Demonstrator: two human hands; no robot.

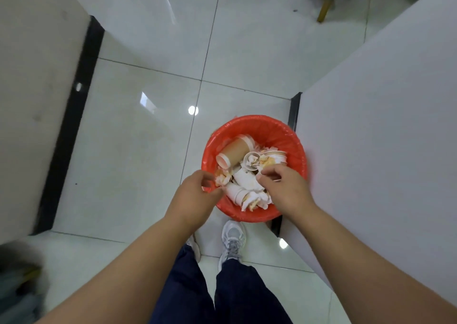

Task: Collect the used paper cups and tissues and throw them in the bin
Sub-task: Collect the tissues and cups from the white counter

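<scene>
- An off-white wall panel with a black base strip (37, 76) stands to your left on the glossy white tile floor (148, 150).
- Your left hand (195, 195) is over the bin's near-left rim, fingers loosely curled. Thumb and fingertips are close to a crumpled orange-stained tissue (221, 179); I cannot tell whether they pinch it.
- The round bin lined with an orange-red plastic bag (259, 128) sits on the floor just ahead of your pale grey trainer (232, 239).
- Inside the bin, a brown paper cup with a white rim (235, 150) lies on its side above white paper cups (247, 180) and more crumpled tissues (254, 200).
- Your right hand (284, 187) is over the bin's right half, fingers loosely bent inward, with nothing visible in them.
- A plain white panel (383, 125) stands just beside the bin on your right.
</scene>
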